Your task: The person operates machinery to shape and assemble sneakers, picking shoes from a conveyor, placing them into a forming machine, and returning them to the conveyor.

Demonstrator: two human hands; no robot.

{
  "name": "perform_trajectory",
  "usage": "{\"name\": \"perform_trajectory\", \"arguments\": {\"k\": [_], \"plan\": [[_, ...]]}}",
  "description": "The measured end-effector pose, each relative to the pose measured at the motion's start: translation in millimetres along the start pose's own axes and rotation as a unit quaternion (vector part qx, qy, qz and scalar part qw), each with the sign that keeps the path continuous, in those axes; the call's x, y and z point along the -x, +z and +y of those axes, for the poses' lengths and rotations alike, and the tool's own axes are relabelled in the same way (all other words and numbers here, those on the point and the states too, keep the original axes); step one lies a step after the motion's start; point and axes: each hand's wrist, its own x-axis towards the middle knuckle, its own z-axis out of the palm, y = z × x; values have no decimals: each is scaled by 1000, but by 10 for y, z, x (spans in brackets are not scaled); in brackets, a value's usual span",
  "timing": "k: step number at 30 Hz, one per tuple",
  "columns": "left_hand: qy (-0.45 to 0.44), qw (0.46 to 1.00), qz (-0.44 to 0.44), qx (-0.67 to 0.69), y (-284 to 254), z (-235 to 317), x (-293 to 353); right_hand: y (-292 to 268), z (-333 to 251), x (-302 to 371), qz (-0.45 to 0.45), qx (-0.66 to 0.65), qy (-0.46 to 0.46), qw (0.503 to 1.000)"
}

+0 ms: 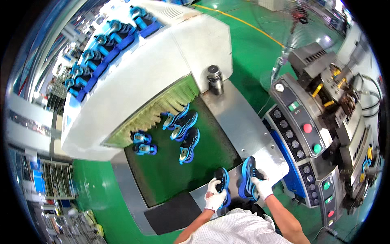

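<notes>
My left hand (215,196), in a white glove, is closed around a black and blue sports shoe (226,179) at the near edge of the machine bed. A matching sports shoe (246,175) stands toe away from me to its right. Its near end is gripped by my gloved right hand (262,185), thumb raised. The two shoes are apart, side by side over the metal rim. Farther in, several similar shoes (190,142) lie on the green belt (162,177); some sit close to the pale fringe curtain. My fingers partly hide both held shoes.
The white machine housing (162,53) carries a row of blue and black shoes (97,57) on top. A metal flask (215,79) stands on the steel rim. At right is a control panel (298,118) with buttons and dials. A black mat (172,213) covers the near rim.
</notes>
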Motion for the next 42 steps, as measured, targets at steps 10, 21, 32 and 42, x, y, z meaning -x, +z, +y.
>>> {"name": "perform_trajectory", "arguments": {"k": [10,21,32,42], "plan": [[405,840,-358,55,1303,2108,94,-1465,231,1340,289,-496,-92,813],[562,433,-700,78,1898,3166,3316,-1961,1640,4565,740,-493,-79,452],[635,258,-727,44,2898,3350,6978,-2757,3004,6524,895,-156,288,303],[600,238,-764,12,3278,3205,7954,-3616,4007,7242,818,-149,464,306]]}}
